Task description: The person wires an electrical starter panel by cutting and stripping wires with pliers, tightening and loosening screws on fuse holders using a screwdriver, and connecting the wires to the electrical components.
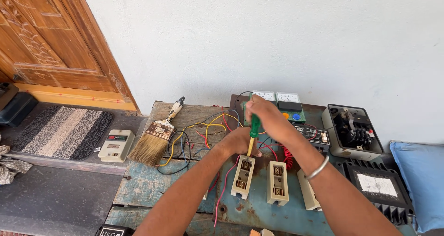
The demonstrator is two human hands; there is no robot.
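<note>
My right hand (pixel 266 115) grips a green-handled screwdriver (pixel 254 127) held upright, its tip down on the top terminal of a cream fuse block (pixel 243 176). My left hand (pixel 238 142) rests at the top end of that block, beside a bundle of red, yellow, blue and black wires (pixel 203 132). A second cream fuse block (pixel 277 183) lies just to the right, and a third (pixel 307 189) is partly hidden by my right forearm. A metal bangle (pixel 317 167) sits on my right wrist.
A wide paintbrush (pixel 157 136) lies on the worn blue wooden table (pixel 143 185). A cream switch box (pixel 116 145) sits at the left. Panel meters (pixel 277 97), an open starter box (pixel 351 130), a black finned unit (pixel 377 187) and a blue cushion (pixel 423 176) fill the right.
</note>
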